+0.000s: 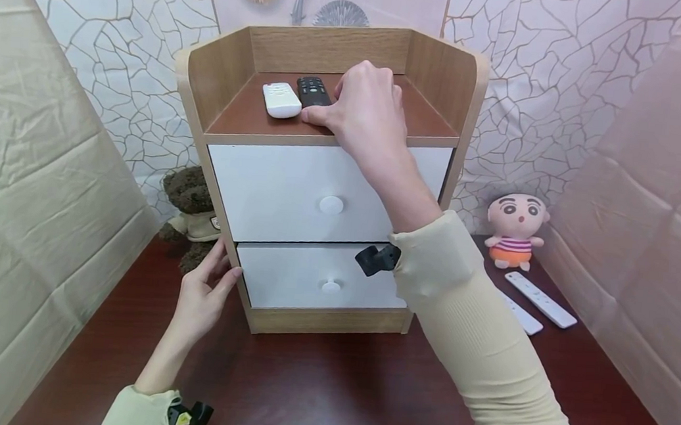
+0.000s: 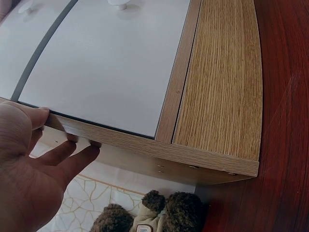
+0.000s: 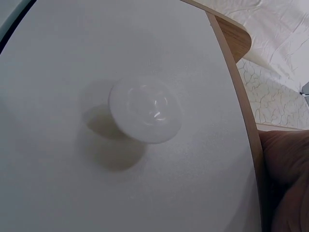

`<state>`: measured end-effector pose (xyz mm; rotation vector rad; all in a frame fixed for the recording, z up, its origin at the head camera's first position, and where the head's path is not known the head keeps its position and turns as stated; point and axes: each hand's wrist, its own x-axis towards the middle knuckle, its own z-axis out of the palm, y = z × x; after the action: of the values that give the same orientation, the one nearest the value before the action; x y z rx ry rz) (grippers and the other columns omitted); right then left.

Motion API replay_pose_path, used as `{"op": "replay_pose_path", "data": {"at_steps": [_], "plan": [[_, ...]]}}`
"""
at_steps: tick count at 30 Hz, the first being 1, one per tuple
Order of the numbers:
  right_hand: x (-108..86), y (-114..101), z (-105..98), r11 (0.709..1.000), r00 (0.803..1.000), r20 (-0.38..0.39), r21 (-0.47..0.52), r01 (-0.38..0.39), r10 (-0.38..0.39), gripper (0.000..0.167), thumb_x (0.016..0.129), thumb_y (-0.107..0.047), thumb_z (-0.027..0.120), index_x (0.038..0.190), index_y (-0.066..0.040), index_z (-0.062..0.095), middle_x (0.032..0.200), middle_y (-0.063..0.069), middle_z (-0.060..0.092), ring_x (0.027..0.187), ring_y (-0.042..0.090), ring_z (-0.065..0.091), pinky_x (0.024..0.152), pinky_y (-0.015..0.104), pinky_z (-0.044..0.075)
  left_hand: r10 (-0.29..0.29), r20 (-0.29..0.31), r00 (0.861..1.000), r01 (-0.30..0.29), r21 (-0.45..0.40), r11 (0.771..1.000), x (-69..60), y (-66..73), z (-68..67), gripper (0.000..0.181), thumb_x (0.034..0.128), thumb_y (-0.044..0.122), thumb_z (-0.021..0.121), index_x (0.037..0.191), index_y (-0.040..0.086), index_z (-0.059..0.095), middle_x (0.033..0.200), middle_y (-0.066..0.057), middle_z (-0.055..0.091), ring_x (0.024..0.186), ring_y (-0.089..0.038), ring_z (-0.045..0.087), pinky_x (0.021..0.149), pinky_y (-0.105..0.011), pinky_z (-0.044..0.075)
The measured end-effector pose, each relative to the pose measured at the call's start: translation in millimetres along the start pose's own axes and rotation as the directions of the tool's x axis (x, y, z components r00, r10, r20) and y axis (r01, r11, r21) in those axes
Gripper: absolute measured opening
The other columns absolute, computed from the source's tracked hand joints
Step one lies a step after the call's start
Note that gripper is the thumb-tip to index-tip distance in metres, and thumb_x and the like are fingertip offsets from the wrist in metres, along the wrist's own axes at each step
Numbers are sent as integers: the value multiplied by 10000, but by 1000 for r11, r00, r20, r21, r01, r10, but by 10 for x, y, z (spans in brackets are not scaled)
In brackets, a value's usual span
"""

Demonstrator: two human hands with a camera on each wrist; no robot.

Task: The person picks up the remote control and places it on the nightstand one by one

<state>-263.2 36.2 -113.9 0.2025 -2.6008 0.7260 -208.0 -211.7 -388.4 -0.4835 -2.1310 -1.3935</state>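
On the brown top of a small cabinet (image 1: 328,321) lie a white remote (image 1: 282,100) and a black remote (image 1: 313,92), side by side. My right hand (image 1: 374,113) reaches over the upper drawer (image 1: 271,188) and pinches the black remote, thumb at its near end; the fingers partly cover it. Low on the cabinet's left side, my left hand (image 1: 201,298) grips the side panel (image 2: 120,139), thumb on the front edge and fingers on the outer face. In the right wrist view, the upper drawer's white knob (image 3: 145,109) stands before part of my right hand (image 3: 289,179).
The lower drawer (image 1: 283,274) has a white knob too. A brown teddy bear (image 1: 190,192) sits behind the cabinet's left side. To the right, a plush doll (image 1: 516,228) sits near two white remotes (image 1: 541,299) on the dark red table (image 1: 316,388). Cloth walls stand on both sides.
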Motion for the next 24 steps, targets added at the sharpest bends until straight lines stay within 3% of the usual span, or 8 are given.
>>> {"op": "replay_pose_path", "data": {"at_steps": [5, 9, 12, 14, 19, 24], "plan": [[-13, 14, -11, 1000, 1000, 1, 1, 4, -4, 460, 832, -513, 838, 739, -95, 672, 872, 31, 624, 884, 190, 550, 703, 287, 432, 4, -4, 1000, -4, 7, 1000, 0, -3, 2, 630, 969, -79, 653, 1543, -44, 397, 1356, -282, 594, 1120, 81, 572, 842, -98, 490], [-39, 57, -56, 1000, 1000, 5, 6, 24, -25, 418, 859, -473, 828, 1005, -83, 791, 1097, 28, 699, 1060, 180, 575, 875, 298, 470, 1, -3, 1000, -1, 9, 1000, -2, -1, 0, 633, 970, -75, 654, 1547, -37, 396, 1350, -281, 599, 1119, 80, 573, 842, -98, 489], [-79, 124, -112, 999, 999, 1, 16, 36, -36, 493, 865, -453, 829, 1210, -105, 772, 1251, 13, 689, 1212, 188, 555, 1016, 326, 430, 0, -6, 1000, 0, 10, 1000, -3, -2, 2, 632, 968, -79, 654, 1544, -42, 398, 1343, -286, 602, 1112, 89, 573, 834, -93, 488], [-120, 178, -163, 999, 999, -11, 28, 41, -41, 509, 865, -447, 831, 1251, -124, 755, 1226, 13, 692, 1253, 202, 527, 1047, 336, 400, 1, -9, 1000, -1, 14, 1000, -3, -3, 1, 628, 966, -82, 656, 1539, -49, 401, 1329, -291, 608, 1100, 96, 574, 825, -88, 486], [-270, 341, -322, 991, 997, -66, 127, 42, -34, 502, 849, -417, 855, 1259, -146, 748, 1089, 8, 724, 1160, 154, 553, 932, 293, 451, 4, -7, 1000, -4, 10, 1000, 1, -1, 0, 629, 965, -84, 655, 1538, -53, 399, 1343, -292, 597, 1113, 83, 575, 835, -95, 491], [-480, 528, -463, 960, 993, -118, 275, 54, -22, 490, 853, -353, 864, 1263, -117, 738, 1065, 47, 756, 956, 131, 664, 787, 236, 500, -4, -1, 1000, 4, -1, 1000, 1, -2, 0, 633, 970, -82, 649, 1547, -38, 392, 1384, -278, 575, 1137, 85, 567, 849, -99, 491]]}}
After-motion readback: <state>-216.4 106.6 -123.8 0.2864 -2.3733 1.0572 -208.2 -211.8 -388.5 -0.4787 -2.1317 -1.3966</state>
